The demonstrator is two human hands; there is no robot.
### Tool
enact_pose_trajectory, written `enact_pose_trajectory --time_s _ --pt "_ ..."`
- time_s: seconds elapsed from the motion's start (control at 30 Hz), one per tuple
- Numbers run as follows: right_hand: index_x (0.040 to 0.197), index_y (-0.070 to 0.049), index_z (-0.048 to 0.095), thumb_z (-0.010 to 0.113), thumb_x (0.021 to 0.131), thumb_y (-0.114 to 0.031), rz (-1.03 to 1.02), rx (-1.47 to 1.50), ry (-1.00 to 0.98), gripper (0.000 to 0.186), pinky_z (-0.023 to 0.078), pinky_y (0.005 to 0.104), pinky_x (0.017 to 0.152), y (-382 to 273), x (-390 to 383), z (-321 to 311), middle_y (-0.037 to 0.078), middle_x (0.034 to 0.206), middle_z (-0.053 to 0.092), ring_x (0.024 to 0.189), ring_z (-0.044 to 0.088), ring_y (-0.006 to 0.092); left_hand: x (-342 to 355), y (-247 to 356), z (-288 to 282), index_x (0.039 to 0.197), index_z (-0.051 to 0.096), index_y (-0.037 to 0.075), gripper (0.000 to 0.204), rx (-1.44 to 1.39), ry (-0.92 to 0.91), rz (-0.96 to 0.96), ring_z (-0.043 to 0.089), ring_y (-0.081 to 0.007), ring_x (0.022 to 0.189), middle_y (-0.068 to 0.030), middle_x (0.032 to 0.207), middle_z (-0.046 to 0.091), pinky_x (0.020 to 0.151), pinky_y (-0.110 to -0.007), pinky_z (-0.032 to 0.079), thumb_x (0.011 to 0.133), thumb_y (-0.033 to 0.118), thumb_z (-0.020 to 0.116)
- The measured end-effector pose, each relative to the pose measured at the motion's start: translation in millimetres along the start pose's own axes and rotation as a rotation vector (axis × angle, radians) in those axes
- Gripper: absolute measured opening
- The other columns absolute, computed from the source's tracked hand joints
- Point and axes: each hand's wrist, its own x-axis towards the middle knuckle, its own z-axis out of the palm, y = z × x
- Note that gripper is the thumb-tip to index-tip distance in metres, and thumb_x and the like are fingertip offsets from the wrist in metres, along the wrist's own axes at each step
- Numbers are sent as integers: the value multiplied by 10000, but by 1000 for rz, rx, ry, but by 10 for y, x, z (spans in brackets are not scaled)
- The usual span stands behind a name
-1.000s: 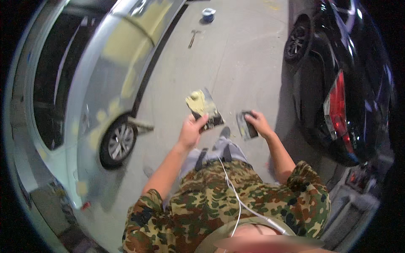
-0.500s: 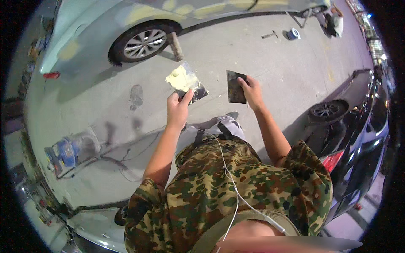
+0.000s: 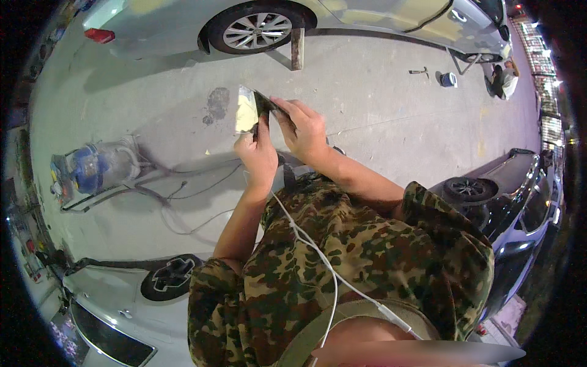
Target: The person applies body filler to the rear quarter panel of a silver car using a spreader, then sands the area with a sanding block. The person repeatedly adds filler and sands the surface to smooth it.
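Note:
My left hand [image 3: 259, 160] grips a flat mixing plate [image 3: 245, 92] spread with pale yellow body filler [image 3: 246, 114]. In my right hand [image 3: 307, 131] is a thin dark filler spreader [image 3: 264, 102], tilted nearly edge-on. The spreader is against or just over the right side of the plate; whether its edge touches the filler is hard to tell. Both hands are close together in front of my body, above the concrete floor. My fingers partly hide where the two tools meet.
A grey car [image 3: 165, 27] with yellowish patches stands ahead, a wooden block [image 3: 298, 49] beside its wheel. A blue vacuum [image 3: 88, 168] with hoses sits left. A hammer [image 3: 419, 73], a tub [image 3: 448, 79] and a crouching person [image 3: 506, 81] are far right; a black car [image 3: 520, 202] stands right.
My right hand has moved left with the spreader and met the plate. The plate has turned in my left hand. My view has shifted, bringing more of the cars into sight.

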Motion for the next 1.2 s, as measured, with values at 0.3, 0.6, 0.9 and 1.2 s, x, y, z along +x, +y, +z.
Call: enact_pose_trajectory --time_s 0.3,0.6,0.9,1.2 --pt "1131 -3 731 690 1044 -240 652 26 -119 256 565 429 722 959 -347 -354 154 897 768 756 712 287 225 -6 -94 1057 704 -4 136 -453 -166 -420 576 -75 805 20 992 695 695 -280 476 1082 130 709" --pt "1196 -25 749 728 1066 -312 661 1208 -159 316 571 280 812 811 3 -1055 -3 1017 768 883 694 92 372 190 367 1422 627 105 340 -704 -850 -963 750 -181 1091 -43 1274 741 808 -314 661 1083 81 649" --pt "1212 -5 756 724 1048 -317 1054 414 281 354 574 370 762 1172 -1172 -1467 67 1038 767 868 682 157 578 477 785 1293 671 21 225 -437 -802 -582 742 -143 986 -53 1189 748 824 -322 641 1087 111 682" --pt "1279 -72 760 747 911 22 299 -153 498 379 619 439 730 66 -455 -1101 201 1112 781 909 775 388 91 647 1050 927 733 -68 295 139 -595 -16 646 -90 812 -22 854 735 731 -308 525 1076 186 713"
